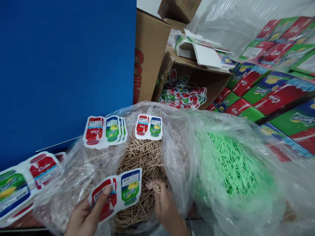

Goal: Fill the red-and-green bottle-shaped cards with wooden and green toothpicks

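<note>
In my left hand [85, 214] is a die-cut card [115, 193] printed with a red Cola jar and a green and blue Sprite jar, pinched under the thumb. My right hand [167, 205] is closed around a small bunch of thin brown sticks [157, 188], their ends facing me. Both hands are over a clear plastic bag [179, 157] of loose brown sticks [142, 157]. One matching card [149, 127] lies on the far part of those sticks. To its left, several overlapping cards [104, 131] rest on the plastic.
More cards [31, 180] lie at the left edge. Green sticks [233, 164] fill another clear bag on the right. Behind stand a blue panel [66, 65], an upright carton [150, 49], an open carton [216, 82] with a heap of cards [182, 96], and stacked printed boxes [275, 91].
</note>
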The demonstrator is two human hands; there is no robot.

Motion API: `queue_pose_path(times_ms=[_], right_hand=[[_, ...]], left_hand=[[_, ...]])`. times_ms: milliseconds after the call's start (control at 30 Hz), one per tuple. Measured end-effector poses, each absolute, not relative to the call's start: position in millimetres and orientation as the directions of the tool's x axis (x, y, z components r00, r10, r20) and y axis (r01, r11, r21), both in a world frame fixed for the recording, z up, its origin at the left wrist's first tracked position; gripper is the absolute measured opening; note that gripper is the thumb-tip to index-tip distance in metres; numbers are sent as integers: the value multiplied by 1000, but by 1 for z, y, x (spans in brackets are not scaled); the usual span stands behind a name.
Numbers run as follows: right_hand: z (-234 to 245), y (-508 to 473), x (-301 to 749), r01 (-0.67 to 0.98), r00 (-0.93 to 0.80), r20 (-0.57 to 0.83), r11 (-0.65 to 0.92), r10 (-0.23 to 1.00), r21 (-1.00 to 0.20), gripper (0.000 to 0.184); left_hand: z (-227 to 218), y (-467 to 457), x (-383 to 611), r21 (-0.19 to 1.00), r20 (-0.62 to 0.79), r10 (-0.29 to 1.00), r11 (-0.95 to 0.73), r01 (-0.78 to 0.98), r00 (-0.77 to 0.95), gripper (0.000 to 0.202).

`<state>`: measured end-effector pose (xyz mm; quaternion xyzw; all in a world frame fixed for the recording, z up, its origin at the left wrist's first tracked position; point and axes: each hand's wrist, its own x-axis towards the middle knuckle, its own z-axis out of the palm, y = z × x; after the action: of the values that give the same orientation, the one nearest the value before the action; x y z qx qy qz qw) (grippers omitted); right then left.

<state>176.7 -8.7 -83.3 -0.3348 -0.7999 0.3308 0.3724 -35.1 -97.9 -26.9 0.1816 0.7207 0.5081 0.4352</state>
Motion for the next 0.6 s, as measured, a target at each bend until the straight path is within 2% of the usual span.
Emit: queue_pose_path(times_ms=[233, 400, 600], right_hand=[[-86, -15, 180, 162, -436, 442, 552, 784, -818, 22], [-85, -19, 184, 146, -464, 407, 521, 787, -841, 23], [-85, -20, 185, 100, -449, 453, 547, 770, -831, 22]], left_hand=[[-22, -89, -11, 896, -434, 660, 386, -218, -613, 45], [-29, -86, -8, 878, -477, 690, 399, -263, -545, 43], [-42, -88, -17, 847, -531, 697, 451, -282, -482, 41]])
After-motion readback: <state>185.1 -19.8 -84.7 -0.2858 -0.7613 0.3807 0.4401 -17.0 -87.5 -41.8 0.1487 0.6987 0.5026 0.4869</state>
